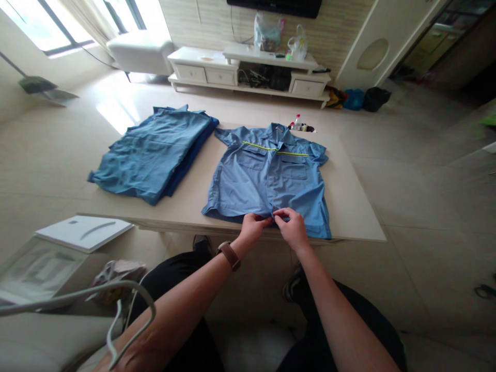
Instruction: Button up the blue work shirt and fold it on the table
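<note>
At the left, a pile of blue garments [151,150] lay on the pale surface [358,209], lighter cloth on top and darker blue showing along its right side. Right of the pile and apart from it, a blue shirt [253,175] lay face up — collar at the far end, short sleeves out to the sides, a yellow-green stripe [258,146] across the chest above two pockets. Its hem reached the surface's near edge. The left hand [252,227], with a brown-strapped watch [229,256] at the wrist, pinched the hem near the middle of the front. Just beside it, the right hand [291,226] had thumb and fingers drawn together on the cloth at the foot of the front opening. Farther back, a red-capped bottle [297,122] showed beyond the collar.

The step in hand looked like lining up or fastening the front edges at the bottom — the fingers hid which. The next move seemed to call for keeping both edges level, then smoothing the front flat without dragging the hem off the surface.
</note>
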`<action>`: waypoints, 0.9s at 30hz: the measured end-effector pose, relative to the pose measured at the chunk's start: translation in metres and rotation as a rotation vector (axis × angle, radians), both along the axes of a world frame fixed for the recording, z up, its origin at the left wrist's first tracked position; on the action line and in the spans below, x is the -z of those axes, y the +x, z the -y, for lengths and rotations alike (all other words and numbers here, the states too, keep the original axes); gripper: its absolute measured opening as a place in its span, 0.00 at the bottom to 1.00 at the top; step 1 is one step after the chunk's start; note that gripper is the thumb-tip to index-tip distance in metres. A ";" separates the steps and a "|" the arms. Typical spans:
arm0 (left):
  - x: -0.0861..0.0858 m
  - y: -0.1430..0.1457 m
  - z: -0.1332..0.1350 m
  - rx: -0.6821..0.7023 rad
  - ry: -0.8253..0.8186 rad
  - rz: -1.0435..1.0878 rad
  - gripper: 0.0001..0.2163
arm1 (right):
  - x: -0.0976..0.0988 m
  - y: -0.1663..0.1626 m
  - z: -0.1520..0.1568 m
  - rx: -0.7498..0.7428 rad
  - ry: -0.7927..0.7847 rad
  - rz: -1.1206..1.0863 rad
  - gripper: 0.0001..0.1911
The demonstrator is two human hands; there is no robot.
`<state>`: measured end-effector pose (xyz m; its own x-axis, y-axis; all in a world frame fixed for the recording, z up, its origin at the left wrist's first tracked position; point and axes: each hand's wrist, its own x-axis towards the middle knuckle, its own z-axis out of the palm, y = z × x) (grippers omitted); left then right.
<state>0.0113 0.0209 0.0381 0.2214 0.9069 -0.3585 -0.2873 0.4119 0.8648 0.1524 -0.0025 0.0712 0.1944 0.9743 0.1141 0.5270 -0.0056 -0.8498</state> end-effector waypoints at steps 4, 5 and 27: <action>0.001 0.000 0.000 -0.015 0.003 -0.030 0.06 | 0.004 0.001 0.001 -0.009 -0.017 0.016 0.07; 0.001 0.000 0.000 -0.020 -0.004 -0.031 0.06 | 0.005 0.001 0.001 -0.012 -0.018 0.023 0.07; 0.004 0.003 -0.002 -0.049 -0.034 -0.044 0.16 | 0.003 -0.007 0.003 -0.037 0.048 0.150 0.04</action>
